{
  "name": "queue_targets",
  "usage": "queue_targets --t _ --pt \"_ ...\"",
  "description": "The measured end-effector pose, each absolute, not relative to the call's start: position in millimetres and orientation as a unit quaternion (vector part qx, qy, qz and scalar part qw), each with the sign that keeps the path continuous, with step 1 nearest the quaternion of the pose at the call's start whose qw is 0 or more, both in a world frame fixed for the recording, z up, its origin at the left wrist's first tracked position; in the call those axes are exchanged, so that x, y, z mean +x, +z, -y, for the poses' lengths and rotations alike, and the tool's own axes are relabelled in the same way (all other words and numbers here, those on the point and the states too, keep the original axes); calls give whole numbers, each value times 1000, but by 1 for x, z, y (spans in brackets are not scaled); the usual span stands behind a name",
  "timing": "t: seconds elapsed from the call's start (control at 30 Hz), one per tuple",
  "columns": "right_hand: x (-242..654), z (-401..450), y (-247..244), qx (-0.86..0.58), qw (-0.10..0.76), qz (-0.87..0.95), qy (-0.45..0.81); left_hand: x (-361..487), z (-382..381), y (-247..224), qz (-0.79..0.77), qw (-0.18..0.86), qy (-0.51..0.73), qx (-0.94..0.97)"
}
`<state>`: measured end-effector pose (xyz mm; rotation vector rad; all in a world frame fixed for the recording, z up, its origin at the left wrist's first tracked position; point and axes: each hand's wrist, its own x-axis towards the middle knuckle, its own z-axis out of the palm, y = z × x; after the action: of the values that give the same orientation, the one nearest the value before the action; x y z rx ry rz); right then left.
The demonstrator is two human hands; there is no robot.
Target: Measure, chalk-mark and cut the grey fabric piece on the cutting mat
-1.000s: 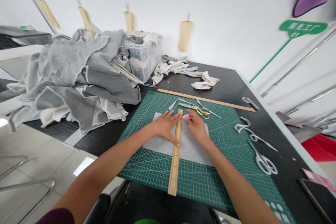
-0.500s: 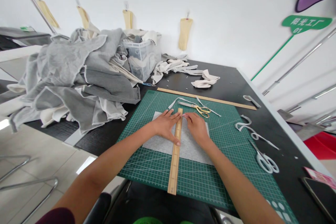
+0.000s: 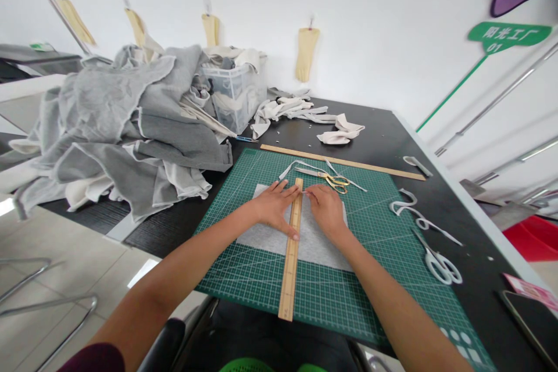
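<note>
My left hand (image 3: 274, 209) lies spread over a piece of light grey fabric (image 3: 322, 253), its thumb and fingertips pressing on a wooden ruler (image 3: 288, 279). The ruler runs lengthwise across the fabric and sticks out past its near edge. Beside the ruler's far end, my right hand (image 3: 326, 209) is closed in a pinch at the ruler's right edge. A small pale thing shows at its fingertips, too small to name. Just beyond the hands rest gold-handled scissors (image 3: 333, 181) with narrow fabric strips around them. Everything lies on a green cutting mat (image 3: 235, 279).
A big heap of grey fabric (image 3: 104, 104) and a clear plastic bin (image 3: 233, 96) stand at the left. A long wooden ruler (image 3: 340, 161) crosses the mat's far edge. White-handled scissors (image 3: 442, 267) and a phone (image 3: 532, 322) lie at the right.
My right hand has shifted very slightly at the ruler's edge, its fingertips still pinched. My left hand and the ruler have stayed put.
</note>
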<state>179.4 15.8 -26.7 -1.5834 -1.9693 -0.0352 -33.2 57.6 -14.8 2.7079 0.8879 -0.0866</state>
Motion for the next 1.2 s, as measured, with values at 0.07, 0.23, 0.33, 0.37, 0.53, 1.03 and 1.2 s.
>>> queue_targets --t 0.07,0.23,0.33,0.37,0.53,1.03,1.2 --pt "180 -15 -25 -597 302 743 -17 -33 -57 -15 -308 145 -30 940" --pt "184 -15 -24 -593 300 747 -9 -34 -56 -13 -308 148 -31 939" --pt "187 -16 -26 -580 303 756 10 -34 -56 -11 -307 152 -34 939" --pt "188 -17 -27 -575 304 759 16 -34 -56 -11 -307 152 -34 939" --pt "186 -18 -32 -555 319 767 40 -33 -57 -13 -308 148 -33 939" --pt "184 -19 -32 -530 331 777 75 -33 -56 -12 -309 149 -38 939" --pt "182 -18 -31 -535 321 778 72 -33 -56 -12 -308 147 -35 939"
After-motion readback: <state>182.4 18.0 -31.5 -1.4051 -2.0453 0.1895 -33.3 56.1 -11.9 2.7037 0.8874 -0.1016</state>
